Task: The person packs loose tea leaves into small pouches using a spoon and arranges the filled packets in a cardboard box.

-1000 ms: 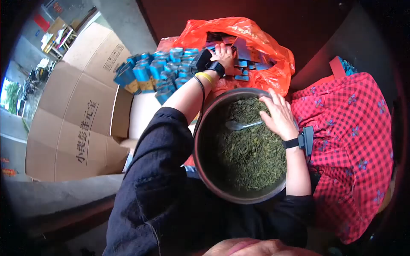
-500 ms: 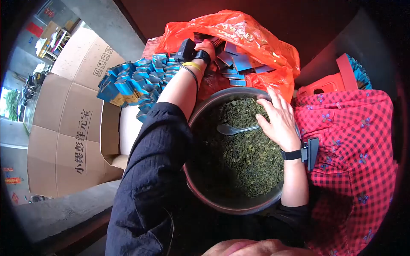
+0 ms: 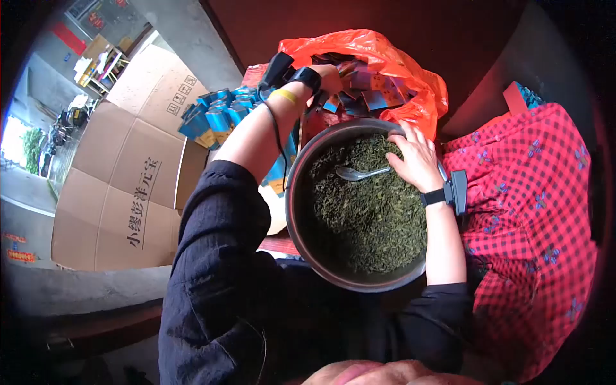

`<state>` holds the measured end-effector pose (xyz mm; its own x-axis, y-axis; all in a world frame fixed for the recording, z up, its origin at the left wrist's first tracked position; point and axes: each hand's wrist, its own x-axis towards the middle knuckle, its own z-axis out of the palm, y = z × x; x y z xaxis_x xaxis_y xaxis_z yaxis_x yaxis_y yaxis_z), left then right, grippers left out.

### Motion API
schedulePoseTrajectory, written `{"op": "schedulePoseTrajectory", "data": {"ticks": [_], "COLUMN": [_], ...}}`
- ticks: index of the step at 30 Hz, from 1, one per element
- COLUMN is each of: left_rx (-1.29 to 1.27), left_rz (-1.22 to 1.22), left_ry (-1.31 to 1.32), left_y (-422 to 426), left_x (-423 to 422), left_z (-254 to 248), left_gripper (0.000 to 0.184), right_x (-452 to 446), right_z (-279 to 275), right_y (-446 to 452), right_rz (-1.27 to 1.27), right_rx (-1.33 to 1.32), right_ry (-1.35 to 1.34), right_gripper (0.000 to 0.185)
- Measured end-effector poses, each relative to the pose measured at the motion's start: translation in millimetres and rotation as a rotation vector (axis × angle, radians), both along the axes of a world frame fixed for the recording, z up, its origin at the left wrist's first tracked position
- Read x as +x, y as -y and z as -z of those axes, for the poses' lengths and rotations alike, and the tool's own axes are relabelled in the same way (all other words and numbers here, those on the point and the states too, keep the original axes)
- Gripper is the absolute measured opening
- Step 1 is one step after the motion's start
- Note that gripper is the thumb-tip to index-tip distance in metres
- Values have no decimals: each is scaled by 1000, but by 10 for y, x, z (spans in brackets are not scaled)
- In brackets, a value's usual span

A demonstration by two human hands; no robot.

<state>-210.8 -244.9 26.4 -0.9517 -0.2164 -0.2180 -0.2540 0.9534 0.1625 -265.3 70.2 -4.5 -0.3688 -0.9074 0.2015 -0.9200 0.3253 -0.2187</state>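
Splayed right hand (image 3: 416, 160) on round dark metal pot's (image 3: 301, 224) rim; held left hand (image 3: 330, 78), grip hidden, at red plastic bag's (image 3: 410, 64) mouth.

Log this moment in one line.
left hand: at red bag, grip hidden | right hand: spread at pot rim | spoon: on green leaves

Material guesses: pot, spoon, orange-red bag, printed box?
Pot: probably metal; smooth, dull sheen along the rim.
Spoon: glossy grey with highlights; metal or plastic, can't tell.
Bag: thin plastic film, likely; shiny, crinkled.
Box: likely cardboard; matte brown, creased panels.
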Motion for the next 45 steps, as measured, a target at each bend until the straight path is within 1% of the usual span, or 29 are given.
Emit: {"op": "schedulePoseTrajectory", "data": {"ticks": [1,3,4,5,7,9,10,11,13,14,15,16,17,19,21,23,25,27,29,31,32,33,35,37,39,41,43,44,45], "left_rx": [111,146,48,105,254,440,476,516,728,546,642,488,416,427,306,231,166,169,177,189,204,217,219,268,305,431,709,914,1075], "left_rz": [-283,-269,-107,-128,-85,-63,-11,36,95,156,161,147,141,106,99,99,100,83,92,104,104,104,99,68,41,-10,-72,-155,-269], "left_ry": [99,94,56,45,-100,-148,-201,-255,-163,-89,-105,-69,-34,-77,-143,-155,-218,-232,-267,-301,-330,-360,-399,-523,-548,-559,-820,-904,-875], "left_y": [-229,-328,-417,-521,-651,-818,-1000,-1180,-1394,-1456,-1654,-1692,-1825,-2022,-2146,-2212,-2233,-2245,-2226,-2214,-2209,-2206,-2190,-2201,-2141,-2096,-2070,-2101,-2145], "left_x": [136,396,548,724,1015,1253,1370,1463,1525,1512,1591,1531,1536,1593,1583,1577,1564,1630,1671,1720,1750,1779,1842,1949,2026,2118,2072,2033,1985], "left_z": [-227,-419,-575,-713,-804,-829,-841,-838,-628,-509,-536,-329,-326,-206,-6,112,208,170,171,159,156,151,148,80,8,-60,129,215,250], "left_gripper": [34,32,33,34,31,34,31,29,27,28,30,32,35,36,36,36,35,33,32,30,29,27,32,39,45,51,61,67,67], "right_x": [-12,-43,-55,-53,-53,-178,-247,-415,-293,-188,-92,-52,-1,188,437,530,666,783,884,956,1022,1041,1064,1117,1118,1002,948,936,974], "right_z": [19,89,111,122,109,174,221,191,-32,-175,-261,-258,-227,-163,-82,67,-62,-164,-316,-300,-304,-314,-346,-416,-451,-341,-123,22,107], "right_y": [0,-2,0,1,4,52,94,158,43,-20,-100,-139,-192,-347,-485,-551,-605,-658,-716,-703,-695,-703,-742,-816,-912,-1053,-1120,-1112,-1072], "right_rz": [-4,-11,-2,9,10,-102,-149,-129,-71,-100,-132,-197,-250,-364,-277,-239,-261,-406,-301,-191,-216,-221,-137,-121,-102,-94,2,4,50], "right_rx": [-1,-25,-31,-38,-82,-206,-365,-228,-560,-592,-593,-514,-433,-341,-260,-270,-293,-332,-119,-70,-134,-132,-114,-187,-242,-289,-442,-548,-589], "right_ry": [0,-4,-20,-35,-73,38,162,497,734,1080,1431,1490,1542,1488,1211,1185,1248,1320,968,752,711,708,688,670,601,583,646,857,867], "right_gripper": [39,39,39,39,36,30,23,26,32,36,41,45,49,51,45,41,42,46,50,44,36,36,31,22,22,25,27,29,31]}}
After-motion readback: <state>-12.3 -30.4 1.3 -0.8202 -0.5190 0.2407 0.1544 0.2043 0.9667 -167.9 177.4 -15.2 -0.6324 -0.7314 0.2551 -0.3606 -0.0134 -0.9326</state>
